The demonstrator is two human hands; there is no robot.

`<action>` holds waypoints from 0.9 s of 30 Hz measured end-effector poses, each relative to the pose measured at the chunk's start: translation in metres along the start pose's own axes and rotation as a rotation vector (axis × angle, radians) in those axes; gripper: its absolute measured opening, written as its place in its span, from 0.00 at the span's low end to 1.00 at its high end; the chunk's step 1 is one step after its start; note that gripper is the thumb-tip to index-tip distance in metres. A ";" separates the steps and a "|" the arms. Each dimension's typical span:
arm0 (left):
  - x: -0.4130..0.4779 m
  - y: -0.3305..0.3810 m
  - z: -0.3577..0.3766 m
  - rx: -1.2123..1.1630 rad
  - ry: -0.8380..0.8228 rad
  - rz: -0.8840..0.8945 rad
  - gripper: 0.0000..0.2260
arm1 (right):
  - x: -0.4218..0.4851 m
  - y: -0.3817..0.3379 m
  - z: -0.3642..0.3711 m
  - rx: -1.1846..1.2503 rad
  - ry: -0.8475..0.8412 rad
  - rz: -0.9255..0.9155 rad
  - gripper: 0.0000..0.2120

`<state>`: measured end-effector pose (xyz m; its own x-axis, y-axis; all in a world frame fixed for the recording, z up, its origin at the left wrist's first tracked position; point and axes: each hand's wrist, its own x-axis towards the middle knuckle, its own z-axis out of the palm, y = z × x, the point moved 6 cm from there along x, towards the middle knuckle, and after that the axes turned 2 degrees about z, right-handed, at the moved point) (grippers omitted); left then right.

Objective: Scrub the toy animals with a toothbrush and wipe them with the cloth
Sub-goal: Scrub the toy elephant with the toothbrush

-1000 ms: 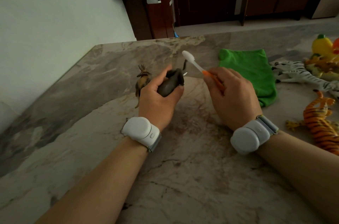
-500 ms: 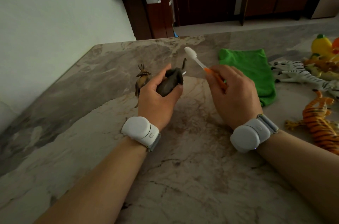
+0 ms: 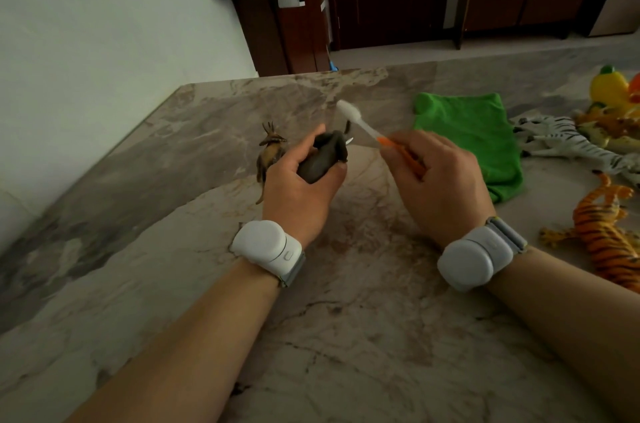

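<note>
My left hand [image 3: 299,187] grips a dark grey toy elephant [image 3: 323,155] with white tusks, held above the marble table [image 3: 346,336]. My right hand [image 3: 438,180] holds a toothbrush [image 3: 360,124] by its orange handle; the white head points up and left, just above the elephant and apart from it. A brown crested toy animal [image 3: 270,154] stands on the table just left of my left hand. A green cloth [image 3: 467,131] lies flat behind my right hand.
A toy zebra [image 3: 568,142], an orange tiger [image 3: 609,235] and yellow and orange toys [image 3: 613,103] crowd the table's right side. A white wall runs along the left edge. Dark wooden cabinets and hanging clothes stand beyond the far edge.
The toothbrush head lifted up and away from the elephant, then came back down a little toward it. My left hand kept its hold on the elephant.
</note>
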<state>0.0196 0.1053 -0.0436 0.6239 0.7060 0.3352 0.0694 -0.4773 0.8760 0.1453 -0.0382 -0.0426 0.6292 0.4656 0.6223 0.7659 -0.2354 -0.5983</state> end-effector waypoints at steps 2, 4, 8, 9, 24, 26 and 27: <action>0.000 0.000 0.000 0.012 0.004 0.006 0.25 | -0.001 0.000 0.006 -0.021 -0.058 -0.007 0.13; 0.000 0.001 0.000 0.023 0.004 0.015 0.25 | -0.001 0.004 0.008 -0.033 -0.073 0.015 0.13; 0.000 0.002 0.000 0.036 0.001 0.024 0.25 | 0.000 0.006 0.003 -0.043 -0.025 0.029 0.12; 0.000 0.001 0.000 0.035 -0.002 0.024 0.25 | 0.000 0.004 0.000 -0.028 0.009 0.024 0.13; 0.001 0.000 -0.001 0.019 0.007 0.037 0.23 | 0.000 0.000 0.001 -0.023 -0.004 0.024 0.13; 0.001 0.000 -0.001 0.014 0.011 0.037 0.23 | -0.001 0.002 0.006 -0.036 -0.061 0.026 0.12; 0.002 0.000 -0.001 0.011 0.013 0.038 0.23 | -0.001 0.004 0.007 -0.046 -0.075 0.033 0.12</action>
<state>0.0200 0.1066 -0.0427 0.6165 0.6935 0.3729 0.0541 -0.5098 0.8586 0.1466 -0.0332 -0.0492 0.6434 0.5195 0.5622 0.7515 -0.2892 -0.5929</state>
